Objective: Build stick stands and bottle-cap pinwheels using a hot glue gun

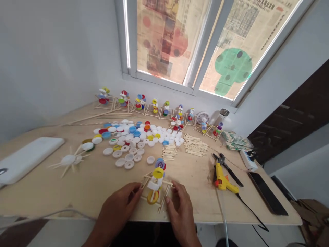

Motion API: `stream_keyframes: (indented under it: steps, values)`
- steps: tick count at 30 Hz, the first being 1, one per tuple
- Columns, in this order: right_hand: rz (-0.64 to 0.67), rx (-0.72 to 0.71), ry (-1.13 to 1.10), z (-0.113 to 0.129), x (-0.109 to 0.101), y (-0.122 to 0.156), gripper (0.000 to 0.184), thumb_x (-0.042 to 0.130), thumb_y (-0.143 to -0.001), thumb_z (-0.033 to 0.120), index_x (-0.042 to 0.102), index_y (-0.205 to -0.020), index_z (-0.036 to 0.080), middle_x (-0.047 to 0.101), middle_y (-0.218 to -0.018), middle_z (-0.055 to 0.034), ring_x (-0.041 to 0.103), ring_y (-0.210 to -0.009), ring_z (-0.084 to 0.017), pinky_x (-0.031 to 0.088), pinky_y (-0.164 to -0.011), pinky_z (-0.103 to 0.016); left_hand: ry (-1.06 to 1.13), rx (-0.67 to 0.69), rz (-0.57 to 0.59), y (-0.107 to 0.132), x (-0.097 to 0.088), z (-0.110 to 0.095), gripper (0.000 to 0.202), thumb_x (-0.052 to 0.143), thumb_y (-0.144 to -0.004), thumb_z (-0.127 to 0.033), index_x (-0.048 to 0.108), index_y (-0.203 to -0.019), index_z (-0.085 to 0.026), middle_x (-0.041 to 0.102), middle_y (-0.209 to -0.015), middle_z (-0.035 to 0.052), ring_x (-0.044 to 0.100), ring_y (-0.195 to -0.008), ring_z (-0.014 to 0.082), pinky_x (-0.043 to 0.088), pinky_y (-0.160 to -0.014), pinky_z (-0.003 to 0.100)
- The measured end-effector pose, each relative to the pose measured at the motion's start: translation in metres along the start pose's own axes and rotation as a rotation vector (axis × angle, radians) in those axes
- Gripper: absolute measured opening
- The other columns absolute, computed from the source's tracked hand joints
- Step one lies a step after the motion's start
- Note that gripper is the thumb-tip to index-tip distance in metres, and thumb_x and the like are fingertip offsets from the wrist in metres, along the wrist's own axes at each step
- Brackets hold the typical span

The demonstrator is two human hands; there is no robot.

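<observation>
At the table's front edge, a small model wheel (157, 184) made of bottle caps stands in a frame of thin wooden sticks. Yellow, white, purple and red caps show on it. My left hand (122, 202) holds the frame's left side, fingers and thumb closed near the stick ends. On the right side, my right hand (181, 206) has its fingers and thumb around the other sticks. A loose white cap (150, 160) lies just beyond the model. Farther left sits a spoked white cap hub with sticks (69, 160).
Many loose bottle caps (129, 164) and piles of short sticks (195, 144) cover the middle. At right are a yellow glue gun (223, 181), pliers (232, 173), a phone (268, 193) and a power strip (248, 160). Finished-looking wheels (155, 106) line the back wall. A white case (31, 157) lies left.
</observation>
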State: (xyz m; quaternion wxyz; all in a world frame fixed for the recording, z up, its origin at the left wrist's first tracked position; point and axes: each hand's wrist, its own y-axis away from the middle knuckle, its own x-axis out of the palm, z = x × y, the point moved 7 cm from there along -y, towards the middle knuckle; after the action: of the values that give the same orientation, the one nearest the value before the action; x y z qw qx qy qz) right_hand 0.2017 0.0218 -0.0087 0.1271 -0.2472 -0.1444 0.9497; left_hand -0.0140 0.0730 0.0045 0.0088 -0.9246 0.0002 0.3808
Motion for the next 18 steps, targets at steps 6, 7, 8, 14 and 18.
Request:
stream_keyframes:
  steps: [6,7,8,14,18]
  values:
    - [-0.018,-0.044,0.023,0.000,0.001,0.000,0.043,0.064,-0.088,0.030,0.061,-0.131,0.027,0.069,-0.124,-0.0097,0.066,-0.112,-0.027,0.054,-0.100,-0.043,-0.023,0.040,0.012,0.000,0.000,-0.007,0.029,0.044,-0.081,-0.045,0.067,-0.076,-0.028,0.077,-0.078,0.0009,0.072,-0.073,0.0205,0.048,-0.064,0.028]
    - [-0.022,-0.048,0.022,0.000,0.000,0.000,0.043,0.063,-0.088,0.030,0.061,-0.131,0.027,0.069,-0.124,-0.0097,0.067,-0.110,-0.027,0.054,-0.099,-0.042,-0.019,0.045,0.010,-0.001,0.000,-0.008,0.030,0.044,-0.081,-0.045,0.067,-0.075,-0.028,0.077,-0.077,0.0010,0.072,-0.073,0.0207,0.048,-0.064,0.028]
    - [-0.025,-0.051,0.022,0.001,0.000,-0.001,0.043,0.063,-0.088,0.030,0.061,-0.131,0.027,0.070,-0.123,-0.0096,0.068,-0.108,-0.027,0.055,-0.098,-0.042,-0.013,0.050,0.006,-0.001,0.000,-0.008,0.030,0.043,-0.081,-0.045,0.066,-0.074,-0.028,0.077,-0.076,0.0011,0.072,-0.073,0.0207,0.048,-0.064,0.028]
    - [-0.043,-0.072,0.029,0.007,-0.005,-0.005,0.040,0.063,-0.088,0.031,0.062,-0.129,0.027,0.070,-0.121,-0.0091,0.068,-0.105,-0.026,0.056,-0.095,-0.040,0.010,0.057,-0.004,0.000,-0.003,-0.012,0.028,0.045,-0.080,-0.044,0.067,-0.075,-0.028,0.076,-0.075,0.0006,0.071,-0.071,0.0203,0.048,-0.063,0.027]
    - [-0.048,-0.081,0.010,0.015,-0.009,-0.012,0.038,0.062,-0.089,0.029,0.063,-0.127,0.027,0.070,-0.119,-0.0086,0.068,-0.102,-0.024,0.056,-0.093,-0.039,0.008,0.057,-0.001,-0.004,-0.007,-0.018,0.030,0.044,-0.081,-0.046,0.068,-0.075,-0.027,0.076,-0.077,0.0007,0.071,-0.071,0.0198,0.049,-0.065,0.027]
